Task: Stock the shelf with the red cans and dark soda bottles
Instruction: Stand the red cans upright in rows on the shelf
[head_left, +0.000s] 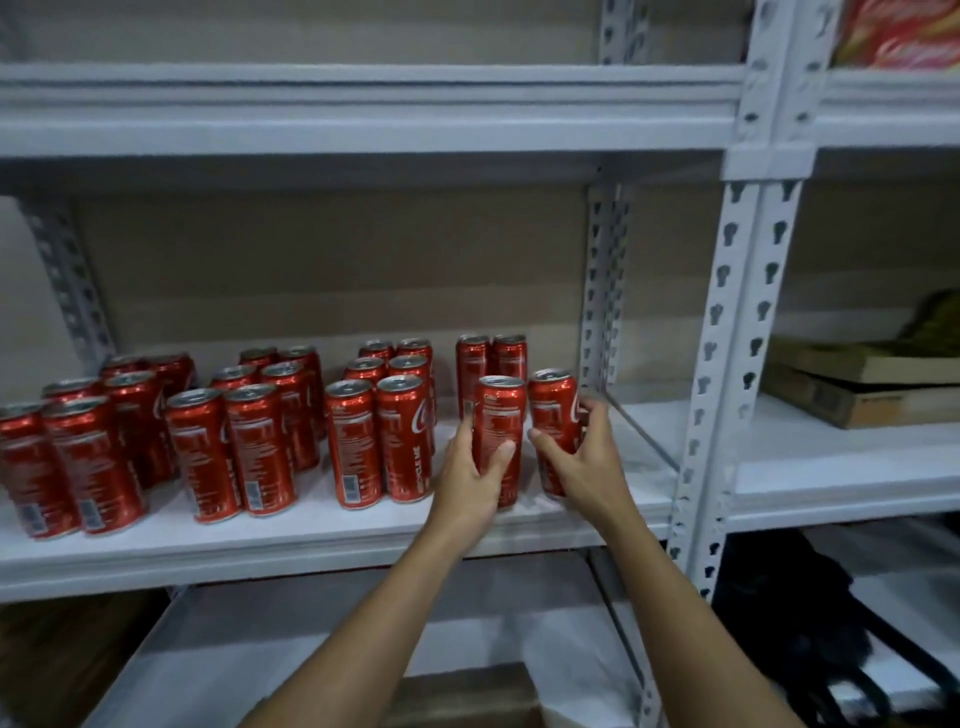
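Left hand (467, 475): fingers clamped on an upright red can (500, 415), centre frame.
Right hand (587, 457): fingers wrapped round neighbouring can (553, 410).
Shelf (311, 525): paired can rows (249, 415) at left.

White metal shelving against a plain beige wall

Slotted uprights (737, 332) are seen between two bays; flat cardboard boxes (852, 387) are stacked on the right bay's shelf board (841, 467), a bright printed package (904, 31) is kept far above, and dark bags (821, 613) are stored low at the right under dim, even light.
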